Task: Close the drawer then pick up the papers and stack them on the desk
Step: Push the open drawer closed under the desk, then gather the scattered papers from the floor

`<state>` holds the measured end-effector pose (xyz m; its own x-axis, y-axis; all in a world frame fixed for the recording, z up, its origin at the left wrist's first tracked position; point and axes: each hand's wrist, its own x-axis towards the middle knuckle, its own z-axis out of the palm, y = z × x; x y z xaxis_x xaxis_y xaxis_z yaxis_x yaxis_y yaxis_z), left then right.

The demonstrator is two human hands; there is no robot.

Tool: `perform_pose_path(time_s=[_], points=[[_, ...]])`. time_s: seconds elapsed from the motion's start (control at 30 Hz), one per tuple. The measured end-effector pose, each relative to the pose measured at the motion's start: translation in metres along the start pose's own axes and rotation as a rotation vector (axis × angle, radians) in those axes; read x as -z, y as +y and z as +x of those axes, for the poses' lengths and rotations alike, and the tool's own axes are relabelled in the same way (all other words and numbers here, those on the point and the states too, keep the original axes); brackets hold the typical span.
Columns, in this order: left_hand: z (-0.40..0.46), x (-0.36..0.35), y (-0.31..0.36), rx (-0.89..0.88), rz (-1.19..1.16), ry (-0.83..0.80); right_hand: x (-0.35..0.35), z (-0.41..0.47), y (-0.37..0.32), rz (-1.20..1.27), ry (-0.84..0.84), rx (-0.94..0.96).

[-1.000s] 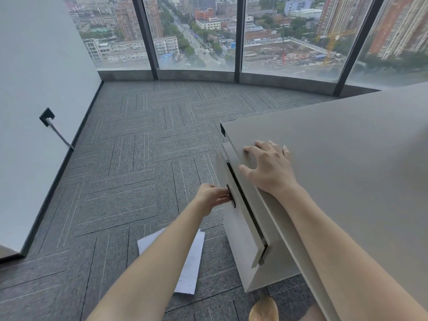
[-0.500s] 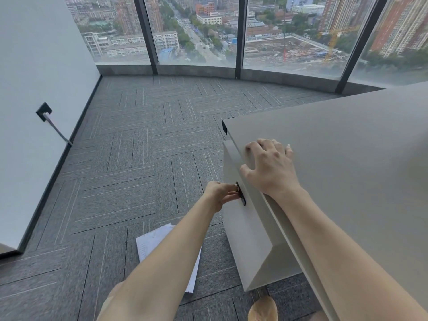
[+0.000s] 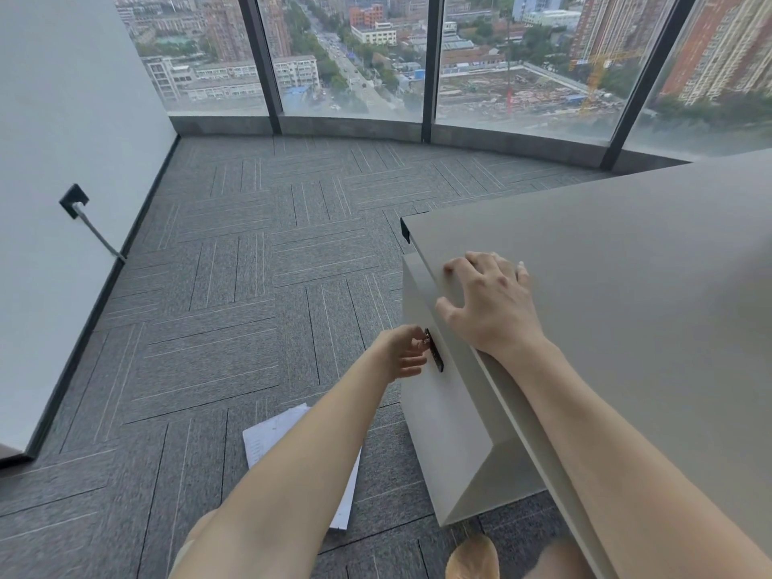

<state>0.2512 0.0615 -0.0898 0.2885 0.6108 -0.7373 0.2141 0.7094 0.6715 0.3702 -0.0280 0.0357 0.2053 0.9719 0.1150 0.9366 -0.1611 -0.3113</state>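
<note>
The beige drawer [image 3: 443,415] under the desk [image 3: 626,294] sits flush with the cabinet, shut. My left hand [image 3: 403,353] pinches the small key at the drawer's black lock plate [image 3: 434,351]. My right hand [image 3: 488,307] lies flat, fingers spread, on the desk's near corner, holding nothing. White printed papers [image 3: 271,432] lie on the grey carpet left of the cabinet, partly hidden under my left forearm.
A white wall [image 3: 62,140] with a black socket and a cable [image 3: 75,200] runs along the left. Floor-to-ceiling windows [image 3: 355,56] close off the far side. My shoe tip [image 3: 472,557] shows below the cabinet. Carpet tiles cover the floor.
The drawer has slid from open to fully shut, pushed in by my left hand. That hand now stays at the lock plate. My right hand has kept its place on the desk.
</note>
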Motion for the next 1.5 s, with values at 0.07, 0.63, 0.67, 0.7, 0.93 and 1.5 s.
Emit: perform_pose_path(time_s=[0.07,0.63,0.67,0.7,0.93,1.5], points=[[0.001,-0.002,0.001,0.070,0.002,0.002,-0.001,0.000,0.000,0.001,-0.001,0.001],[-0.009,0.000,0.007,0.003,0.349,0.120,-0.001,0.000,0.002,0.014,0.008,0.006],[-0.014,0.004,0.006,-0.015,0.369,0.139,0.000,0.000,0.002,0.015,0.009,0.005],[-0.020,0.009,0.005,-0.033,0.386,0.156,0.000,0.000,0.001,0.015,0.009,0.004],[-0.081,0.065,-0.003,-0.166,0.518,0.266,0.005,-0.008,-0.009,-0.038,-0.024,-0.005],[-0.258,0.193,-0.056,-0.292,0.561,0.556,-0.005,-0.108,-0.158,-0.094,-0.238,0.155]])
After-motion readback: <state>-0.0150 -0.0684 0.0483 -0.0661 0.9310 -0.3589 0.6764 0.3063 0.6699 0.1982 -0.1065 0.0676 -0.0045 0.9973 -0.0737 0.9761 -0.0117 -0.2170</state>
